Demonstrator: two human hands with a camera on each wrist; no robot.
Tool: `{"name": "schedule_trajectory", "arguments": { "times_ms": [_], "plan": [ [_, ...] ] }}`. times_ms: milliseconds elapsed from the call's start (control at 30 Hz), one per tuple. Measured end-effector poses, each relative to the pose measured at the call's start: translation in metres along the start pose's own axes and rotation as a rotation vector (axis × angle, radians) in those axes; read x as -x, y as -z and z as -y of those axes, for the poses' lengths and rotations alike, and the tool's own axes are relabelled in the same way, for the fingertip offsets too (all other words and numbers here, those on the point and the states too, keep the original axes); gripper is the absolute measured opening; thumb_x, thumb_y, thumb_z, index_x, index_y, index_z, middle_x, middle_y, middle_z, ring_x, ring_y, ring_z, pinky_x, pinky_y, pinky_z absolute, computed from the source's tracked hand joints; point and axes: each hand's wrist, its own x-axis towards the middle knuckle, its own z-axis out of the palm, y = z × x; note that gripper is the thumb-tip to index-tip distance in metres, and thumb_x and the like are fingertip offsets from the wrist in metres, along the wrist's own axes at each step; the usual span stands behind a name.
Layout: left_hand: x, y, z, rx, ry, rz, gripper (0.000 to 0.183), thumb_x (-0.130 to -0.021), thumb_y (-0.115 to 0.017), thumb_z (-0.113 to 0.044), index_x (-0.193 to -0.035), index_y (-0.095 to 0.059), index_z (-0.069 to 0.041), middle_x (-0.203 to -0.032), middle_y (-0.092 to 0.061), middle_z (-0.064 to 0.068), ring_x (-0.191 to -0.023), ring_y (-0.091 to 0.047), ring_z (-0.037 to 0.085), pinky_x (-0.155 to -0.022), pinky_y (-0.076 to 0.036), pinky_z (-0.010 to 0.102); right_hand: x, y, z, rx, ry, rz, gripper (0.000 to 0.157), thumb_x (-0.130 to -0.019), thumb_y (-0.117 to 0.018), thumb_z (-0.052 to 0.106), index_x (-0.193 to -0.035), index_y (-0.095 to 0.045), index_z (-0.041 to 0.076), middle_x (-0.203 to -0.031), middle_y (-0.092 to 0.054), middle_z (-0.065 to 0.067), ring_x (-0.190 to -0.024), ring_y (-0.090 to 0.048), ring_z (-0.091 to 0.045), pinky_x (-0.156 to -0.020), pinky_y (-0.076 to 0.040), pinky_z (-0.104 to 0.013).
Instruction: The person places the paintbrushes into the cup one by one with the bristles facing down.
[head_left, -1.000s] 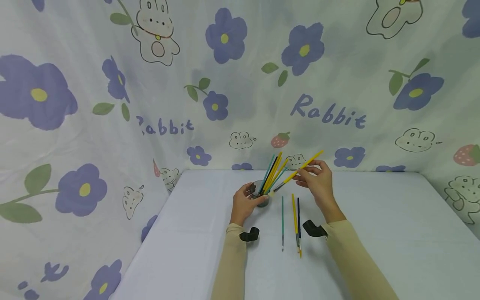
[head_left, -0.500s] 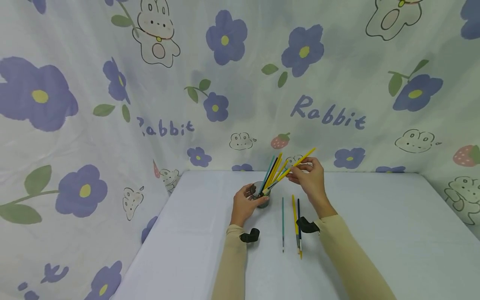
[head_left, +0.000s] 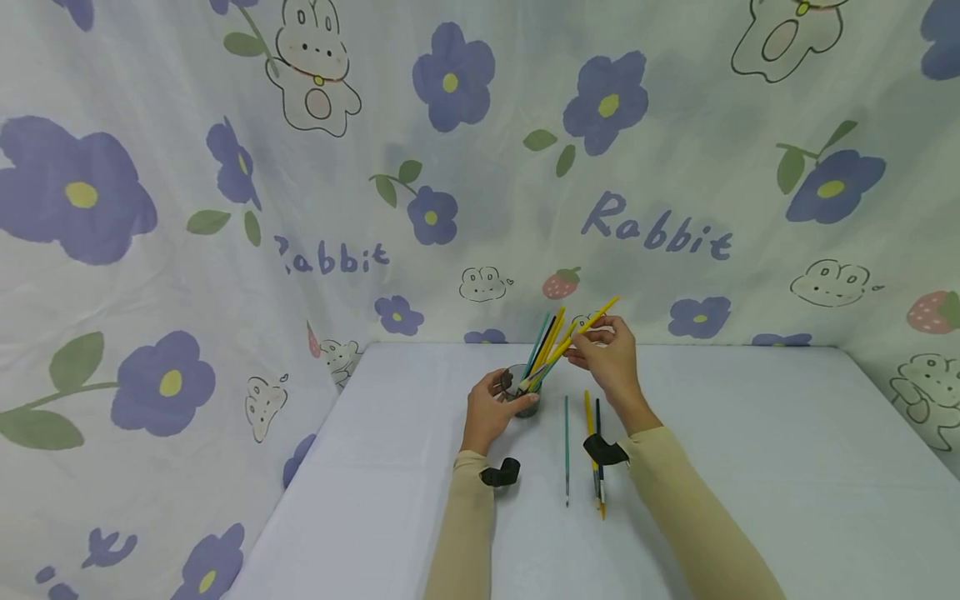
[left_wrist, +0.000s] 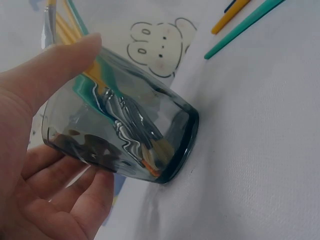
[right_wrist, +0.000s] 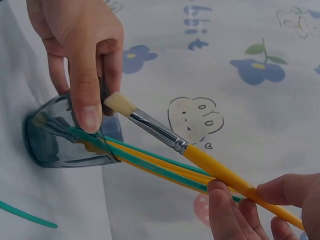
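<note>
My left hand (head_left: pixel 491 412) grips a clear, bluish drinking glass (left_wrist: pixel 155 102), thumb over the near side and fingers behind it. The glass leans over, with its base at the table. Several yellow, teal and black paintbrushes (right_wrist: pixel 150 165) stand in it, bristles down, handles slanting out to the right. My right hand (head_left: pixel 611 358) pinches a yellow flat paintbrush (right_wrist: pixel 220 170) by its handle between thumb and fingers. In the right wrist view, its pale bristles (right_wrist: pixel 120 103) overlap the glass's rim beside my left thumb.
On the white tablecloth (head_left: pixel 375 492) nearer me lie a teal paintbrush (head_left: pixel 567 442), a yellow paintbrush (head_left: pixel 588 408) and a dark blue one (head_left: pixel 598 417), roughly parallel, below the right hand. A flower-and-rabbit printed curtain (head_left: pixel 510 167) hangs behind the table.
My right hand has moved left with the yellow paintbrush, bringing its bristles from beside the glass to over its mouth. The left hand and glass have stayed put.
</note>
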Motion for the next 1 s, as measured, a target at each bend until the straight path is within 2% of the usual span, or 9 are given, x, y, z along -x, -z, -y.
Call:
{"name": "schedule_trajectory", "arguments": {
  "times_ms": [267,533,633,833,1000],
  "plan": [
    [-0.001,-0.001,0.003,-0.006,-0.010,0.004,0.082,-0.077,-0.092,-0.034,-0.145,-0.057,-0.005,-0.139,-0.065,0.017,-0.132,-0.060,0.035,-0.113,-0.053,0.046,0.000,-0.006,-0.003,0.025,-0.006,-0.004,0.039,-0.098,-0.068,0.008,-0.129,-0.046,0.001,-0.110,-0.064,-0.019,-0.084,-0.080,-0.025,-0.074,-0.066,-0.028],
    [-0.001,0.000,0.002,0.004,0.001,0.002,0.083,-0.077,-0.092,-0.036,-0.145,-0.057,-0.006,-0.139,-0.065,0.016,-0.132,-0.061,0.034,-0.113,-0.053,0.046,0.001,-0.011,-0.007,0.041,0.001,0.015,0.039,-0.097,-0.068,0.008,-0.129,-0.046,0.001,-0.111,-0.064,-0.020,-0.085,-0.080,-0.029,-0.073,-0.066,-0.026],
    [-0.001,0.000,0.003,0.002,-0.006,0.003,0.083,-0.077,-0.092,-0.037,-0.145,-0.057,-0.005,-0.139,-0.065,0.015,-0.132,-0.061,0.034,-0.113,-0.053,0.046,0.002,-0.012,-0.010,0.055,0.009,0.014,0.039,-0.097,-0.068,0.009,-0.129,-0.047,0.001,-0.110,-0.064,-0.021,-0.084,-0.079,-0.028,-0.074,-0.066,-0.029],
    [-0.001,0.000,0.003,0.008,-0.008,0.003,0.083,-0.077,-0.092,-0.037,-0.145,-0.058,-0.005,-0.139,-0.066,0.016,-0.131,-0.061,0.035,-0.113,-0.053,0.047,0.002,-0.016,-0.015,0.046,0.018,0.038,0.036,-0.096,-0.067,0.006,-0.127,-0.048,0.001,-0.108,-0.064,-0.021,-0.071,-0.077,-0.016,-0.076,-0.067,-0.035],
    [0.000,0.000,0.002,0.009,-0.002,0.002,0.083,-0.076,-0.092,-0.037,-0.145,-0.057,-0.005,-0.139,-0.066,0.016,-0.132,-0.062,0.034,-0.113,-0.052,0.047,0.005,-0.019,-0.017,0.057,0.016,0.042,0.035,-0.096,-0.068,0.007,-0.125,-0.049,0.002,-0.106,-0.064,-0.019,-0.075,-0.078,-0.023,-0.072,-0.067,-0.031]
  ]
}}
